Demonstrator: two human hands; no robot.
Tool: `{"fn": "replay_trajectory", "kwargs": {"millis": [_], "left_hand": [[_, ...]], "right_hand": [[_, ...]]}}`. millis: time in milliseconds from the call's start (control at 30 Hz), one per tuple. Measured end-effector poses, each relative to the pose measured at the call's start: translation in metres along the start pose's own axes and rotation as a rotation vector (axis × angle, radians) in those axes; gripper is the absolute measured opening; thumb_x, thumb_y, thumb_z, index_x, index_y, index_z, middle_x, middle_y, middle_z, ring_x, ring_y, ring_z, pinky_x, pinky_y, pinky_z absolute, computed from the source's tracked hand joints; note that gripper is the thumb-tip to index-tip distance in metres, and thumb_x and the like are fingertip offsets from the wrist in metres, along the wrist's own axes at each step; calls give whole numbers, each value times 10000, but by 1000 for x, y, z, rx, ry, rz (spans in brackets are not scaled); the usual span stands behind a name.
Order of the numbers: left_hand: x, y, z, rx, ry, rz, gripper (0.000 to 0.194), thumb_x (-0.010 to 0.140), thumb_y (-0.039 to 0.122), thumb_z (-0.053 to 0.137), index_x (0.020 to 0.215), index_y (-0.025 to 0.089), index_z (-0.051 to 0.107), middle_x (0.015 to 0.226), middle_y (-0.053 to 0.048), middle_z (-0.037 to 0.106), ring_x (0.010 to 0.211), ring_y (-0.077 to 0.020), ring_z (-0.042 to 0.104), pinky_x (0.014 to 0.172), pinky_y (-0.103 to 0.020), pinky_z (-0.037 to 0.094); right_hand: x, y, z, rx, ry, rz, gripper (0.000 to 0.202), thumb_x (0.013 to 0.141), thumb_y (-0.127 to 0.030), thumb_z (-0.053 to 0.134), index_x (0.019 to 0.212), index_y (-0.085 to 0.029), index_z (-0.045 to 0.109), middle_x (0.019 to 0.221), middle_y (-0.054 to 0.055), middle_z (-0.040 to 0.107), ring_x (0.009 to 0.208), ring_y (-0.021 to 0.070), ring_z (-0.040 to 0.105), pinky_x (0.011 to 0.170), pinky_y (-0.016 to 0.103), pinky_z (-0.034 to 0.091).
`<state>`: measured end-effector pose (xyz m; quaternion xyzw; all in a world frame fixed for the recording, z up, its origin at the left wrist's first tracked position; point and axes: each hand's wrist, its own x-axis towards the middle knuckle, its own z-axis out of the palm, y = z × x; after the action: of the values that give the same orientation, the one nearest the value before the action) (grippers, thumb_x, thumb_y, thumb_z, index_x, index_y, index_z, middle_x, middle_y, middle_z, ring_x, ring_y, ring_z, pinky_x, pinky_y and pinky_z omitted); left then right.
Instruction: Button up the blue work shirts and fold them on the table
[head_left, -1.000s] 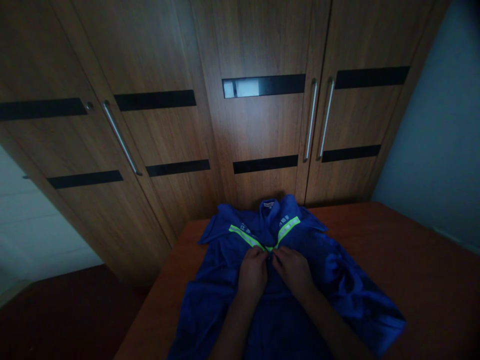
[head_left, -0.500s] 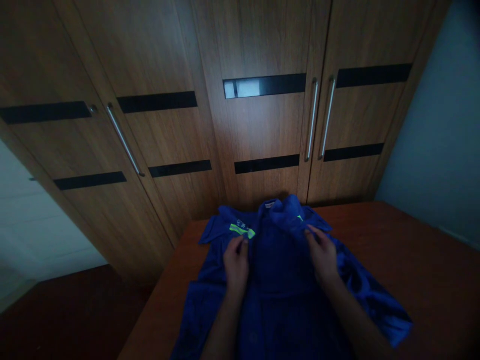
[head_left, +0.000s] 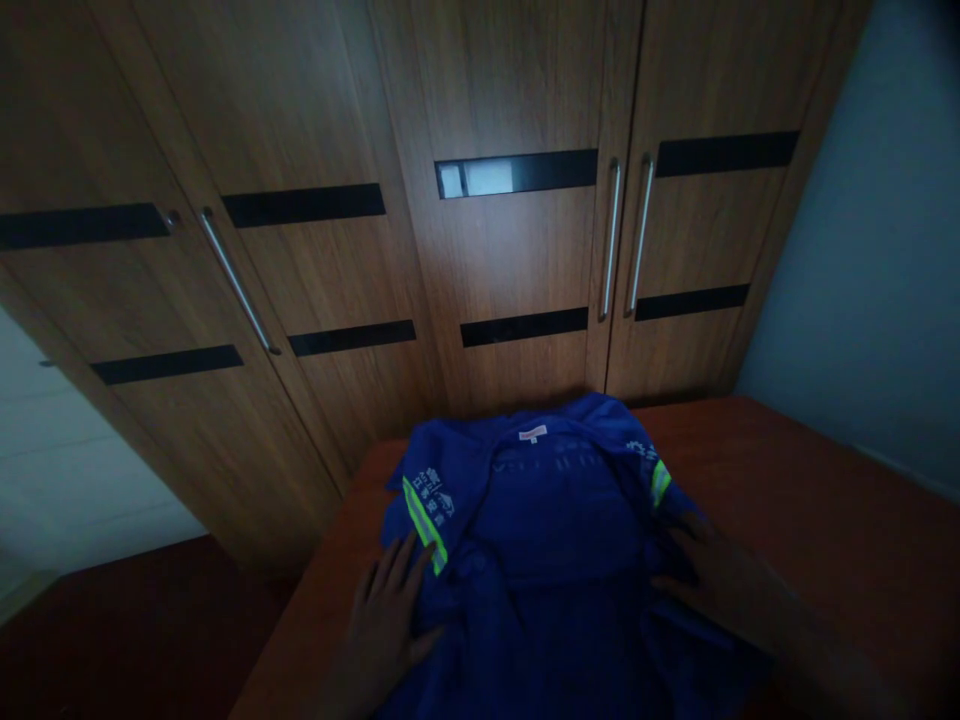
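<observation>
A dark blue jacket (head_left: 555, 520) lies spread with its front open, its collar toward the cupboard and a white label at the neck. Each front panel has white print and a yellow-green reflective strip. My left hand (head_left: 386, 615) rests with fingers spread on the left panel, its fingertips by the left strip (head_left: 425, 525). On the other side, my right hand (head_left: 712, 575) lies with fingers apart on the right panel, just below the right strip (head_left: 660, 484). Neither hand grips the cloth.
The jacket lies on a reddish-brown table (head_left: 787, 470). Behind the table stands a wooden cupboard (head_left: 517, 250) with black bands and metal handles. A pale wall (head_left: 862, 300) is at the right, and dark floor shows at the lower left.
Both hands have let go of the front panels and moved apart and nearer, fingers now spread. The panels have opened outward, showing the neck label and more print.
</observation>
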<state>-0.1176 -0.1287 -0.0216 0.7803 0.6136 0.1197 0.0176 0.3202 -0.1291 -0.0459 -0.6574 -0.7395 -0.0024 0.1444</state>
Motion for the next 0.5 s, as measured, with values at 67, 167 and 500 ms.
{"fn": "replay_trajectory", "kwargs": {"millis": [67, 167, 500], "left_hand": [[0, 5, 3, 12, -58, -24, 647, 733, 384, 663, 1342, 272, 475, 1404, -83, 483, 1254, -285, 469, 1031, -409, 369], [11, 12, -3, -25, -101, -108, 491, 771, 160, 543, 1252, 257, 545, 1253, -62, 609, 1073, -218, 605, 911, -316, 450], [51, 32, -48, -1023, 685, -376, 402, 641, 188, 543, 1028, 170, 647, 812, -13, 690, 713, -192, 642, 654, -278, 506]], "right_hand": [[1, -3, -2, -45, -34, -6, 221, 812, -296, 531, 980, -237, 661, 1038, 97, 647, 870, 245, 647, 686, 338, 476], [7, -13, -22, -104, -5, -1, 172, 827, -224, 479, 867, -243, 645, 901, 54, 654, 779, 210, 640, 577, 278, 422], [50, -66, -80, -89, 798, 6, 293, 899, -354, 472, 932, -179, 704, 989, 79, 681, 895, 236, 578, 727, 327, 470]]}}
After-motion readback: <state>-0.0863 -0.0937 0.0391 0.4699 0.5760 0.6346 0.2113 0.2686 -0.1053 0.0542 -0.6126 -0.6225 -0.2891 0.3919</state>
